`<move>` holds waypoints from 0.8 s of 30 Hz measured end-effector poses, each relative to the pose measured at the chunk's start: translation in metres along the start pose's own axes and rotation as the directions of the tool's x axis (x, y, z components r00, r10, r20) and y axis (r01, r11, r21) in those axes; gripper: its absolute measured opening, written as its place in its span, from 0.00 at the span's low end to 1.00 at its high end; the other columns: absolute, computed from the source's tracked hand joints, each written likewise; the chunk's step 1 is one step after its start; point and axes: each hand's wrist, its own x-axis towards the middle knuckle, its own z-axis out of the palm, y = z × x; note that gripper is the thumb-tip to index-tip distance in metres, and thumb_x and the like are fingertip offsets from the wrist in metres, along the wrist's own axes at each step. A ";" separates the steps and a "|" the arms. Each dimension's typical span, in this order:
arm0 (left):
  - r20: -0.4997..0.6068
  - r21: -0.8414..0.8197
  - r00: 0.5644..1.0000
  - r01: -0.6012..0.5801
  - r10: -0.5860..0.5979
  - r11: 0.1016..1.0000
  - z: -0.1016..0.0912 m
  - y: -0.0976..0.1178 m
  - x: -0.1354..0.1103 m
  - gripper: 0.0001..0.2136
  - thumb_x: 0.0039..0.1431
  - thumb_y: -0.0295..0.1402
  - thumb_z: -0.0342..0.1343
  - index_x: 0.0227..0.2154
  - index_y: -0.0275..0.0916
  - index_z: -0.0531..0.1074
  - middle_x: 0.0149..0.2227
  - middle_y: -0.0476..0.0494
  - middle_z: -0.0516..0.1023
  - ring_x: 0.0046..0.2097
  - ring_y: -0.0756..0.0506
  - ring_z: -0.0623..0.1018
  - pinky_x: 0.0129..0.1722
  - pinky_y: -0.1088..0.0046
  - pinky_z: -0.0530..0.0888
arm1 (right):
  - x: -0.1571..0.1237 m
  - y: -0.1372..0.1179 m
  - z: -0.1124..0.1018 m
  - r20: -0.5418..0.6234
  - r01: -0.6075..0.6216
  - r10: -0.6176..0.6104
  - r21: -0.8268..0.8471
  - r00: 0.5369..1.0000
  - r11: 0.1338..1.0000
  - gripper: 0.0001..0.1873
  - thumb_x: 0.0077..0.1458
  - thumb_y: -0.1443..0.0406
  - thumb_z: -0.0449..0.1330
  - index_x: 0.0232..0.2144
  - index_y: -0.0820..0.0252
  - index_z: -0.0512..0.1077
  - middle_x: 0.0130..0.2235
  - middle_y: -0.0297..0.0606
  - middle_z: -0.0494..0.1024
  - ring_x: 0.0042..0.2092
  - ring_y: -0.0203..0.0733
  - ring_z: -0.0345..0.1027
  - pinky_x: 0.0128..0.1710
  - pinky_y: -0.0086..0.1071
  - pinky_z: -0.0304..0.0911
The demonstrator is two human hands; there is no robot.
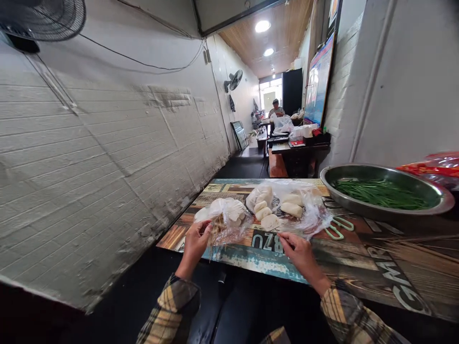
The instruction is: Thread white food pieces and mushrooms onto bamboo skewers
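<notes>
1. Left grip (pixel 194 243): thumb and forefinger curled close together beside thin sticks (pixel 216 237); whether they have hold of one, I cannot tell.
2. Right grip (pixel 299 252): fingertips nearly together, near a flat pale piece (pixel 270 222); anything pinched is too small to tell.
3. The sticks lie by a pile of pale pieces (pixel 229 210) on the counter (pixel 265 264), left of centre.
4. Pale rolls (pixel 291 209) rest on clear plastic (pixel 313 220) further right.
5. Beyond: green handles (pixel 337 231), then a metal basin (pixel 445 201) of greens (pixel 380 192).
</notes>
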 end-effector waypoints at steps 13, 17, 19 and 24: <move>0.341 0.508 0.889 -0.448 0.306 0.736 0.026 0.013 0.054 0.13 0.58 0.27 0.50 0.43 0.36 0.76 0.44 0.36 0.76 0.47 0.40 0.74 0.49 0.65 0.68 | 0.010 -0.007 0.012 0.028 -0.140 0.137 0.109 0.990 0.984 0.19 0.58 0.55 0.54 0.38 0.62 0.79 0.19 0.32 0.74 0.22 0.39 0.68 0.26 0.31 0.62; 0.454 0.585 0.843 -0.526 0.289 0.617 0.040 0.017 0.070 0.12 0.58 0.24 0.48 0.35 0.36 0.77 0.39 0.35 0.74 0.44 0.40 0.74 0.46 0.64 0.68 | 0.010 -0.007 0.012 0.031 -0.139 0.137 0.083 0.990 0.987 0.20 0.59 0.55 0.53 0.38 0.62 0.79 0.21 0.33 0.75 0.22 0.39 0.68 0.26 0.31 0.62; 0.467 0.585 0.836 -0.536 0.287 0.609 0.044 0.017 0.074 0.11 0.58 0.24 0.48 0.32 0.36 0.76 0.37 0.35 0.74 0.43 0.39 0.73 0.44 0.64 0.67 | 0.010 -0.004 0.009 0.043 -0.137 0.135 0.061 0.990 0.989 0.21 0.60 0.54 0.52 0.40 0.63 0.78 0.22 0.34 0.76 0.23 0.40 0.68 0.26 0.31 0.62; 0.475 0.584 0.837 -0.531 0.273 0.613 0.043 0.012 0.082 0.10 0.57 0.22 0.48 0.30 0.36 0.74 0.37 0.37 0.73 0.41 0.42 0.73 0.43 0.67 0.66 | 0.013 0.006 -0.002 0.038 -0.148 0.149 -0.016 0.988 0.989 0.23 0.61 0.54 0.50 0.41 0.64 0.78 0.25 0.38 0.79 0.25 0.41 0.71 0.28 0.31 0.63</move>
